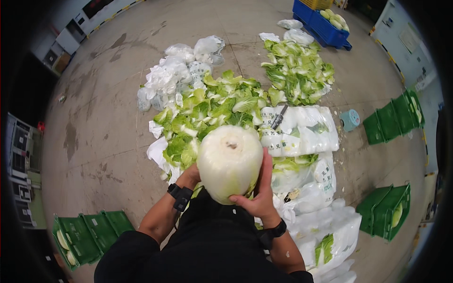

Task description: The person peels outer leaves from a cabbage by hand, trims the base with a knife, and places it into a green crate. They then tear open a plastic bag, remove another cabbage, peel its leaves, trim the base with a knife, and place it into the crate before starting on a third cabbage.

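A large pale napa cabbage [229,160], its cut stem end turned up toward me, is held close in front of my body. Along its right side lies my right hand [259,193], thumb across the near face and fingers wrapped round the edge. My left hand [190,174] grips it from the left; the fingers there are hidden behind the cabbage. Beneath and beyond it spreads a heap of loose green cabbage leaves [207,106]. A dark-handled knife [279,118] rests on the white plastic-wrapped packs [306,139] to the right.
Crumpled clear plastic bags [174,70] lie far left, and a second leaf pile [299,70] far right. Green crates stand at near left [96,236], right [394,118] and near right [384,212]. A blue bin [328,28] and small light-blue tub [349,120] stand on the floor.
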Demonstrator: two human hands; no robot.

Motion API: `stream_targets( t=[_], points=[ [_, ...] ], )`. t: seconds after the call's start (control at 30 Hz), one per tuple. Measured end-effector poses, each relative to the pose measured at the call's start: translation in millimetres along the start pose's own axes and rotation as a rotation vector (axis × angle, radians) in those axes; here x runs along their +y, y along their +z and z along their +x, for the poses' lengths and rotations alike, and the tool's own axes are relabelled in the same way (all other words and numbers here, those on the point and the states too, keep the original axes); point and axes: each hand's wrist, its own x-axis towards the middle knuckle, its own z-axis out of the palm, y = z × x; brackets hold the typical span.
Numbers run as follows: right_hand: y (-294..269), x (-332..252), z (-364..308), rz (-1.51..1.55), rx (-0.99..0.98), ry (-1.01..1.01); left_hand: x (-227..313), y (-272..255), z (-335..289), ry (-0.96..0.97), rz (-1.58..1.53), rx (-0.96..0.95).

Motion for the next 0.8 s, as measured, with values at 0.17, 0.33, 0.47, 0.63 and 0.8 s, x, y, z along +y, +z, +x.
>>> stream_targets(
  t=[0.17,0.33,0.47,0.63,0.8],
  points=[
    [12,7,19,-0.245,-0.108,-0.05,28,-19,-21,0.061,-0.014,0.053],
    [18,25,70,-0.148,-0.183,0.034,45,-53,-12,0.07,0.007,0.129],
    [7,80,129,0.135,-0.206,0.225,83,-88,21,0.015,0.106,0.125],
    [-7,174,225,0.96,-0.007,0.747,181,-144,87,-0.044,0.493,-0.184],
    [-8,280,281,0.89,0.395,1.148,266,-177,167,-0.446,0.607,-0.287]
  ],
)
